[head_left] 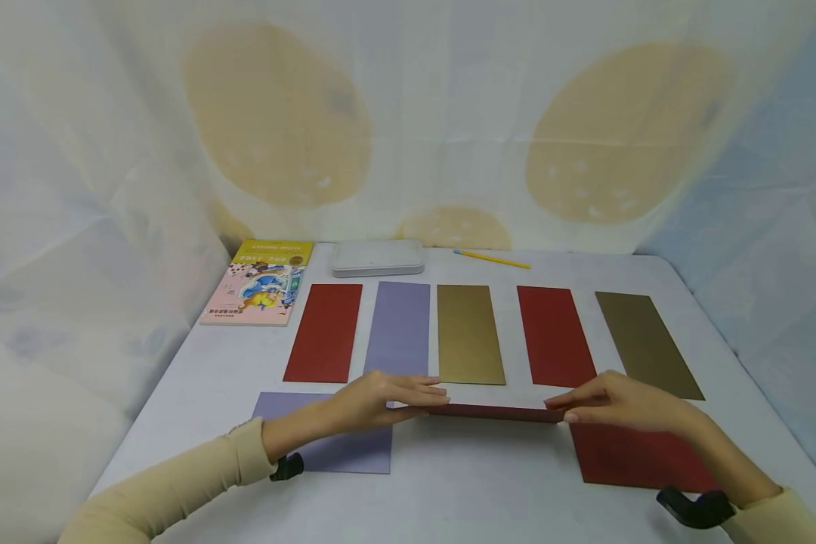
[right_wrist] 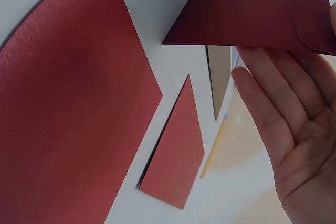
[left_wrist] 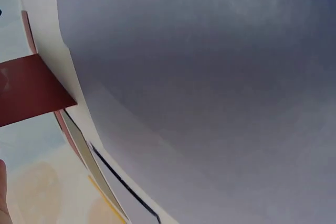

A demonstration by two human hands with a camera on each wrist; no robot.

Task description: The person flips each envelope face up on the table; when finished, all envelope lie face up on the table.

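A dark red envelope [head_left: 496, 412] is held level above the white table, nearly edge-on in the head view. My left hand [head_left: 397, 397] pinches its left end between thumb and fingers, and my right hand [head_left: 625, 400] pinches the right end the same way. In the right wrist view the envelope [right_wrist: 252, 11] shows a rounded flap line, with fingers spread along its edge. Under my left forearm lies a lavender envelope [head_left: 343, 452]; beneath my right hand and wrist lies another red envelope [head_left: 625, 457]. The left wrist view mostly shows the lavender paper [left_wrist: 199, 93].
Beyond my hands runs a row: red [head_left: 323, 332], lavender [head_left: 399, 325], gold [head_left: 471, 332], red [head_left: 555, 332] and darker gold pieces [head_left: 646, 344]. Along the back are a picture book [head_left: 257, 287], a pale flat case [head_left: 378, 258] and a yellow pencil [head_left: 493, 259]. Curtains surround the table.
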